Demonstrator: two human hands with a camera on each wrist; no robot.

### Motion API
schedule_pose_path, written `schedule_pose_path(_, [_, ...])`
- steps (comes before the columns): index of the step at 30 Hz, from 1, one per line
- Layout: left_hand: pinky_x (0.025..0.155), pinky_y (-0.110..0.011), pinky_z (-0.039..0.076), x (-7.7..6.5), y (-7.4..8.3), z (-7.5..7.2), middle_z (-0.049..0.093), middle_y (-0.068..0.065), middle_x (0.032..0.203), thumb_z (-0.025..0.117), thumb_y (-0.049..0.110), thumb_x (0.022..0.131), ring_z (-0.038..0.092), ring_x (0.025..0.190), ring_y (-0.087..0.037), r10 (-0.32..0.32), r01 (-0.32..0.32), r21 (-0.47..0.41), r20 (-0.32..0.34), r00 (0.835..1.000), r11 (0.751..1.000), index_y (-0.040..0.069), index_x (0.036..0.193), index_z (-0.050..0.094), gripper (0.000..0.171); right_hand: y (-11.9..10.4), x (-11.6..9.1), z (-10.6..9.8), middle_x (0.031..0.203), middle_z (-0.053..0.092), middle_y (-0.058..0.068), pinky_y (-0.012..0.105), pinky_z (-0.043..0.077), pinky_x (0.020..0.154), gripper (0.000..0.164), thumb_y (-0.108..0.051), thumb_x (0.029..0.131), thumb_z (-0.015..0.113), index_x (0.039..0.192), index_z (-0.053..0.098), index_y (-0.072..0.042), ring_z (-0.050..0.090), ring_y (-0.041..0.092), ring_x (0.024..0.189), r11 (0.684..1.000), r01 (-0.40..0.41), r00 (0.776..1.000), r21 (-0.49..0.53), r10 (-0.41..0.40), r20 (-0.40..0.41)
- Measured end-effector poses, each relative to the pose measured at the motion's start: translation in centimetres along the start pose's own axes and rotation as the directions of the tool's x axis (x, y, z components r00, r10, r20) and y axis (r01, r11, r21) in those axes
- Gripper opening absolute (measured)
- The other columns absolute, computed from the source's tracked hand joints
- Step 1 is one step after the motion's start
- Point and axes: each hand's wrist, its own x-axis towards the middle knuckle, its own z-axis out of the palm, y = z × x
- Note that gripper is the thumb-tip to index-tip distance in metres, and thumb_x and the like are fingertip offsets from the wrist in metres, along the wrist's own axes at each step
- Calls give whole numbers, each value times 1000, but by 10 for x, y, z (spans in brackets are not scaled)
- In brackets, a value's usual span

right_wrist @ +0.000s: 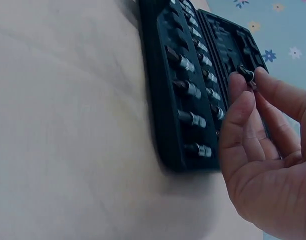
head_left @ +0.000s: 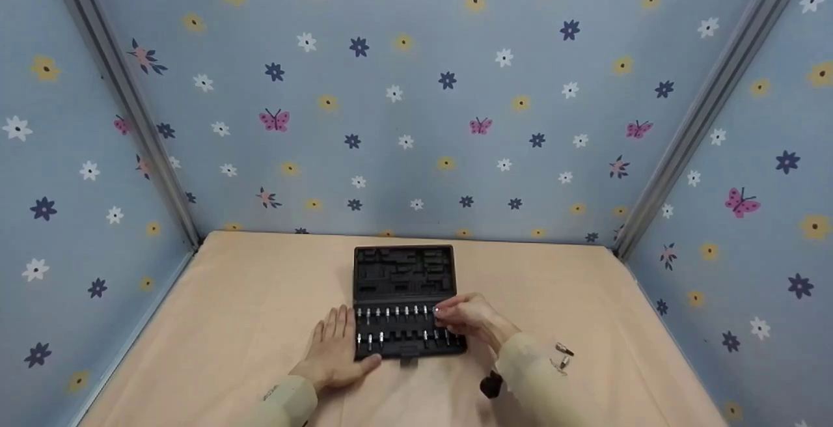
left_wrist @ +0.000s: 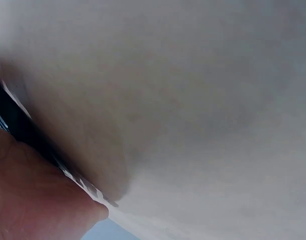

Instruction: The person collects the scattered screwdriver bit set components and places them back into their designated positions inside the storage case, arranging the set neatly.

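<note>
An open black case (head_left: 403,353) holds two rows of bit sockets (right_wrist: 193,119), silver with dark tips. Its lid (head_left: 403,271), with moulded recesses, leans back behind. My right hand (head_left: 478,316) is over the right side of the case. Thumb and fingertips pinch one bit socket (right_wrist: 246,73), its dark end showing in the right wrist view. Along the left side of the case lies my left hand (head_left: 335,349), fingers straight, thumb at the front edge. In the left wrist view only part of that hand and a strip of the case show.
Two loose bit sockets (head_left: 563,350) lie on the cream cloth (head_left: 260,297) right of my right forearm. A small black object (head_left: 491,385) sits by the right sleeve. Flower-patterned panels (head_left: 416,153) with grey posts enclose the table at the back and sides.
</note>
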Motion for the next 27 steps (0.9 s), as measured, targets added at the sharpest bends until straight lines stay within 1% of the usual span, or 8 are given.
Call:
schedule_pose_path(4, [141,-74,11,1,-1,0,9,-39,184,62,78,101,10,175,-57,0,0,2,-8,1000,1000,-14,174,13,127,0,2,14,89,85,0,19,60,65,38,-5,97,85,132,76,9,81,10,80,1000,31,999,-4,-31,22])
schedule_pose_path(8, [142,-73,10,2,-1,1,8,-37,185,61,80,101,9,175,-56,-16,16,0,5,1000,1000,-13,175,11,129,-1,3,26,88,86,1,21,61,64,36,-6,95,87,127,79,8,82,10,80,999,47,999,-15,-46,28])
schedule_pose_path(11, [142,-72,9,2,0,1,8,-36,186,60,82,101,8,176,-55,-26,25,5,13,1000,1000,-12,175,10,130,-1,4,34,88,86,2,21,61,64,33,-6,93,89,122,81,7,82,11,80,999,41,999,-16,-41,31])
schedule_pose_path(17, [141,-73,11,1,1,0,10,-38,185,63,79,100,10,175,-57,-8,8,5,-8,1000,1000,-13,174,13,129,-4,3,51,92,87,5,21,63,64,29,-6,90,93,115,84,3,82,12,80,999,16,1000,-32,-16,21])
schedule_pose_path(23, [142,-73,10,2,1,2,9,-37,185,63,79,100,10,175,-56,-24,24,4,6,1000,1000,-12,175,12,129,-3,2,68,89,87,6,23,66,65,21,-3,89,93,109,86,0,81,12,75,999,-6,1000,-54,7,7])
schedule_pose_path(27, [142,-73,9,3,0,3,10,-36,186,63,80,99,10,175,-55,-30,30,5,5,1000,1000,-12,175,12,130,-2,2,77,88,87,6,26,68,68,16,-2,88,93,102,87,-3,80,12,74,996,1,1000,-90,-1,-8])
